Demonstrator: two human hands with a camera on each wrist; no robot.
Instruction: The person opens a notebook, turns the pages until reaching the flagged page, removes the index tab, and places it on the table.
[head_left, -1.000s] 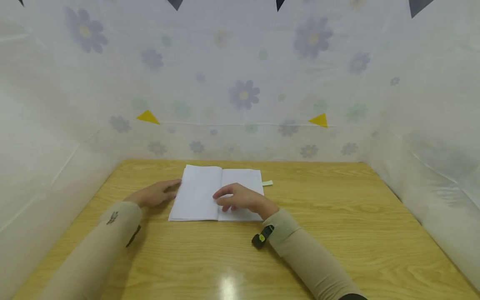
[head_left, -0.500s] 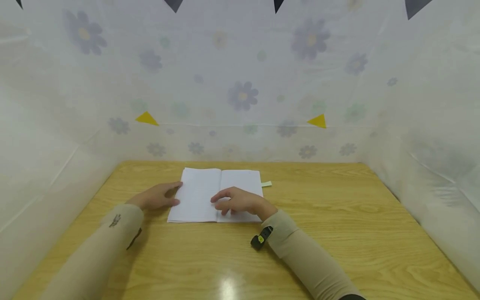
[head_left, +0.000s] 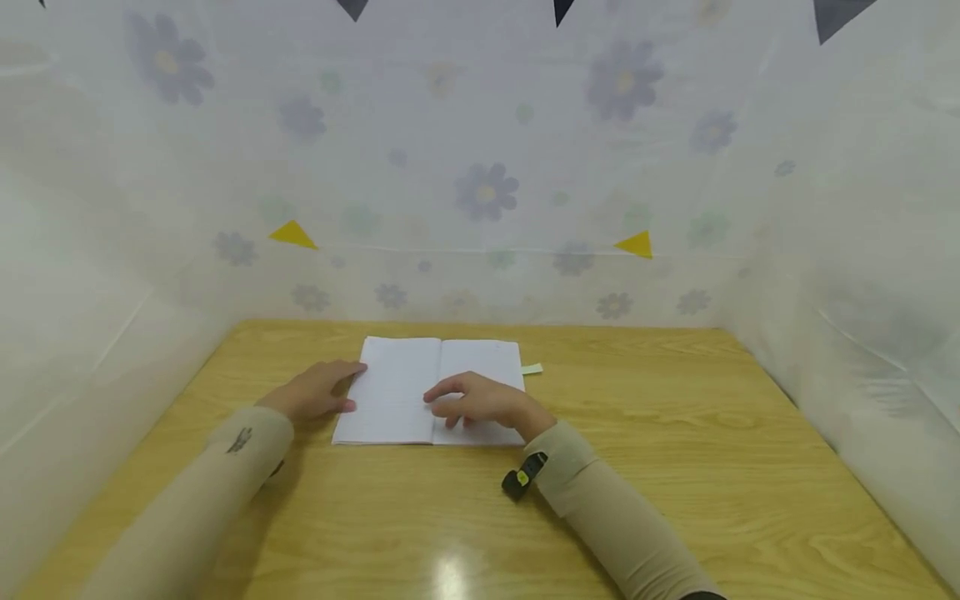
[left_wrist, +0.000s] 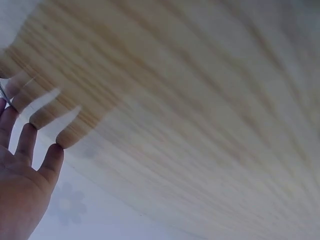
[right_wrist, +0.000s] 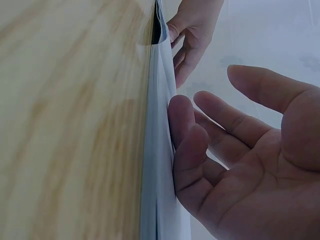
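Notebook (head_left: 429, 390) pages lie open mid-table, pressed flat under the right hand (head_left: 480, 402), whose loosely bent fingertips (right_wrist: 182, 127) rest near the spine, pinching nothing. At the left page edge the left hand (head_left: 315, 392) steadies it with relaxed, spread fingers. Judging by this, flattening is underway; lifting a page calls for a pinch. A pale tab (head_left: 532, 368) pokes out on the wooden table (head_left: 675, 467).
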